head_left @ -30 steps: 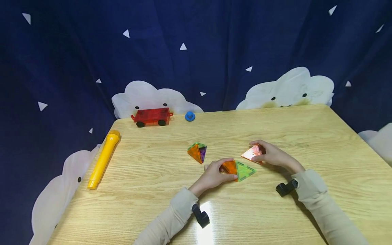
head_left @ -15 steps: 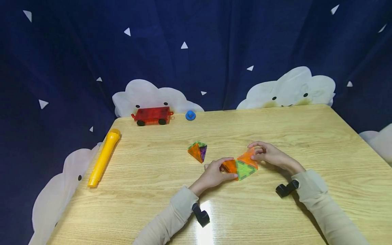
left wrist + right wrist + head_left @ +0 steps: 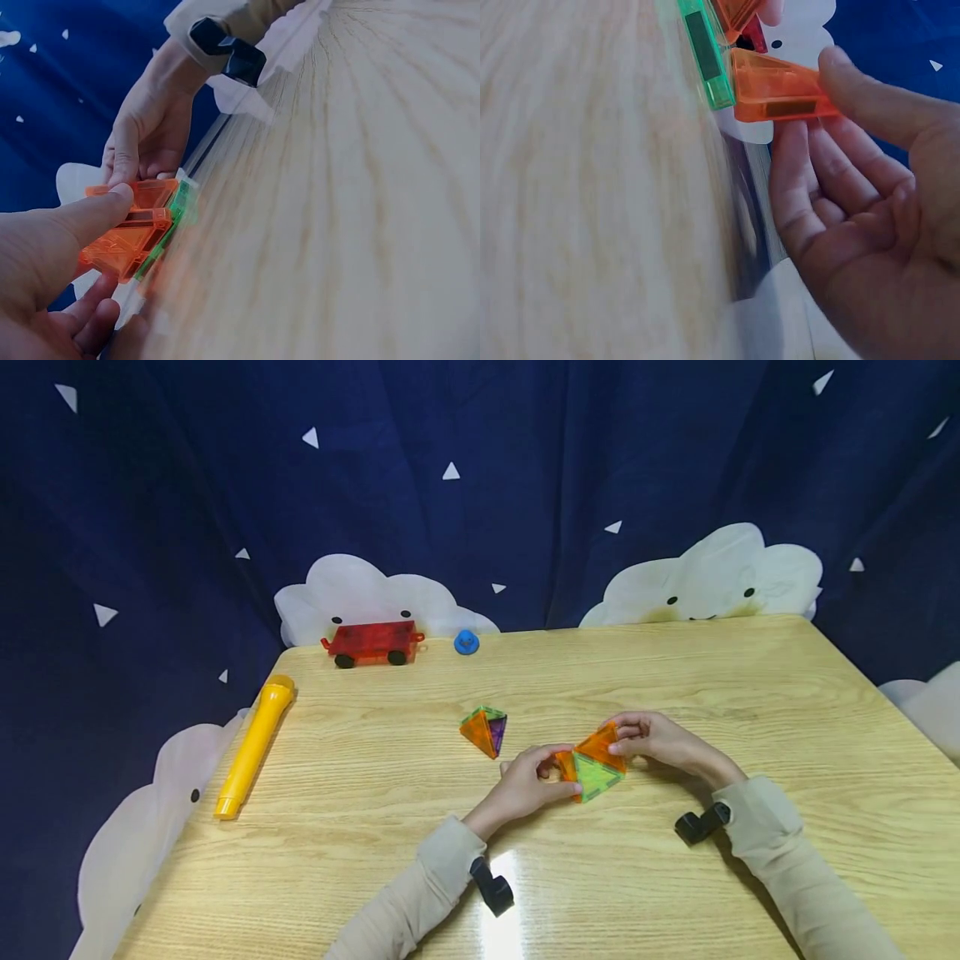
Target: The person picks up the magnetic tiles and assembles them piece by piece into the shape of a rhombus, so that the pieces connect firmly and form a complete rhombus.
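Note:
In the head view my left hand [image 3: 531,783] pinches an orange triangular magnetic tile [image 3: 566,766] between thumb and fingers. This tile leans up along the left edge of a green triangular magnetic tile [image 3: 597,777], which lies flat on the table. At the green tile's far right edge stands another orange triangular tile [image 3: 602,747], tilted, pinched by my right hand [image 3: 652,739]. Seen from the right wrist, that orange tile [image 3: 776,86] meets the green tile [image 3: 707,60] at its lower end. My left fingers partly hide the left orange tile.
A small pyramid [image 3: 482,732] of orange, green and purple tiles stands left of the hands. Farther back are a red wheeled cart [image 3: 373,643] and a blue round toy [image 3: 466,642]. A yellow toy microphone [image 3: 255,747] lies along the table's left edge, before a dark blue curtain [image 3: 525,485].
My right hand has brought its orange tile leftward against the green tile and tilted it up. The left orange tile also leans more steeply, while the left hand stays almost in place.

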Demonstrator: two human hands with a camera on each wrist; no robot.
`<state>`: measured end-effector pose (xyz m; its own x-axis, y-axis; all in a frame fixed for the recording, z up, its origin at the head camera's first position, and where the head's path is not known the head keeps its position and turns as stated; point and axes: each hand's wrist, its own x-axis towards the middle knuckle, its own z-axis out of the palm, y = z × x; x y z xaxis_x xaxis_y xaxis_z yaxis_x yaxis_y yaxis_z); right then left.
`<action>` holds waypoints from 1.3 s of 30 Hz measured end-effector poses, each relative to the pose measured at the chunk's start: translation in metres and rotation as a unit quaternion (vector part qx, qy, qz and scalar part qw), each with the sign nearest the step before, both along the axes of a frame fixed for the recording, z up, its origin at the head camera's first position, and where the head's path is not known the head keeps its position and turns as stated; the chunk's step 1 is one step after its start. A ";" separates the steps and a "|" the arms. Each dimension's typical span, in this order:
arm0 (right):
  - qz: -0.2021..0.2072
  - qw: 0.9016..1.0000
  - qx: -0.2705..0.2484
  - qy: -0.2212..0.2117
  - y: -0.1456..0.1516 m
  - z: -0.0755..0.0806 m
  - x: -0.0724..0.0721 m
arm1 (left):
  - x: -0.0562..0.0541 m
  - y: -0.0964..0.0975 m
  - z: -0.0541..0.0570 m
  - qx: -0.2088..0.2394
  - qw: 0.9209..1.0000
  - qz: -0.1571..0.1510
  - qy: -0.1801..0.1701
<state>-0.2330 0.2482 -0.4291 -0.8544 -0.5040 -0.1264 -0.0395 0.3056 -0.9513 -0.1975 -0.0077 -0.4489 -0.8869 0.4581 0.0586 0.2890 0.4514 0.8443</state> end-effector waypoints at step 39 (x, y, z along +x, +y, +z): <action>0.061 0.997 0.029 0.028 -0.011 -0.003 0.002 | 0.004 0.012 0.003 -0.029 0.999 0.022 0.024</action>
<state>-0.2305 0.2377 -0.4316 -0.7933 -0.5982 -0.1131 -0.1317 0.3500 -0.9274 -0.1937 0.0038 -0.4459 -0.9028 0.4232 0.0763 0.3078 0.5119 0.8020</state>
